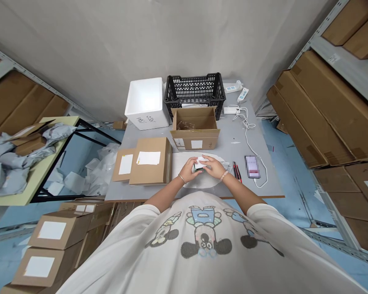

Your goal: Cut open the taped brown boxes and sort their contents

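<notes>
Between my two hands is a small white and dark green item (199,164), too small to identify. My left hand (189,170) has its fingers wrapped round the item's left side. From the right, my right hand (214,166) grips it with bent fingers. Both hands are over a white sheet or bag (184,158) lying on the grey table (147,192). Just beyond them stands an open cardboard box (202,141) with clear plastic inside. A red and black cutter (237,172) lies right of my right hand.
Labelled cardboard boxes (150,171) lie at the left. A white foam box (147,98) and a black crate (196,87) stand at the back. A phone (252,166) with a white cable and power strips (231,110) are at the right.
</notes>
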A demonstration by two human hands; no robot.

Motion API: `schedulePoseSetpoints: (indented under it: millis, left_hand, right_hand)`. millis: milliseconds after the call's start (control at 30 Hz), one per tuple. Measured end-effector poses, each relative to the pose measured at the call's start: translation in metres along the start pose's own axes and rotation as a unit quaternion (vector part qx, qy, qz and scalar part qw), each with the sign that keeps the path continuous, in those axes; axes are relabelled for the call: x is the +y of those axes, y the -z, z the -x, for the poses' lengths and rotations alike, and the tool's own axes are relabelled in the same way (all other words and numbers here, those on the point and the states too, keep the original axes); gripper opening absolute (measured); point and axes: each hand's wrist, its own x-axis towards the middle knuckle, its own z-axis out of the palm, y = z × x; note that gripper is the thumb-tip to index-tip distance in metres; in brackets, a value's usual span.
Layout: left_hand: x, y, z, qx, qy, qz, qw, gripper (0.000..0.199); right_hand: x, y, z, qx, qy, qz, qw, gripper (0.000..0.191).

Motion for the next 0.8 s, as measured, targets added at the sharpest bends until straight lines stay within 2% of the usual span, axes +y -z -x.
schedulePoseSetpoints:
  millis: [100,200,333,433,567,633,700,800]
  left_hand:
    - [0.001,0.006,0.000,-0.009,-0.011,-0.030,0.999,0.015]
    - [0.000,0.008,0.000,-0.026,-0.004,-0.054,0.998,0.006]
    - [-0.002,0.009,0.001,-0.055,-0.010,-0.063,0.996,0.011]
    - [-0.002,0.009,0.000,-0.073,-0.005,-0.068,0.995,0.016]
    - [0.002,0.012,-0.004,-0.096,-0.012,-0.072,0.993,0.024]
    - [0.008,0.018,-0.011,-0.103,-0.024,-0.085,0.991,0.031]
    - [0.016,0.029,-0.023,-0.070,-0.026,-0.122,0.990,0.034]
    - [0.027,0.053,-0.053,0.065,-0.006,-0.192,0.979,0.038]
  right_hand:
    - [0.004,-0.004,-0.002,-0.029,0.010,0.047,0.998,0.035]
    - [0.006,-0.009,-0.001,-0.034,0.020,0.081,0.996,0.035]
    - [0.005,-0.009,0.005,-0.050,0.035,0.094,0.994,0.039]
    - [0.004,-0.009,0.007,-0.051,0.038,0.080,0.995,0.051]
    - [0.003,-0.013,-0.005,-0.032,-0.016,0.055,0.998,0.085]
    - [0.002,-0.014,-0.014,-0.045,-0.051,0.033,0.997,0.086]
    - [0.002,-0.011,-0.020,-0.052,-0.079,0.008,0.996,0.077]
    - [0.002,0.009,-0.024,-0.011,-0.110,-0.034,0.993,0.067]
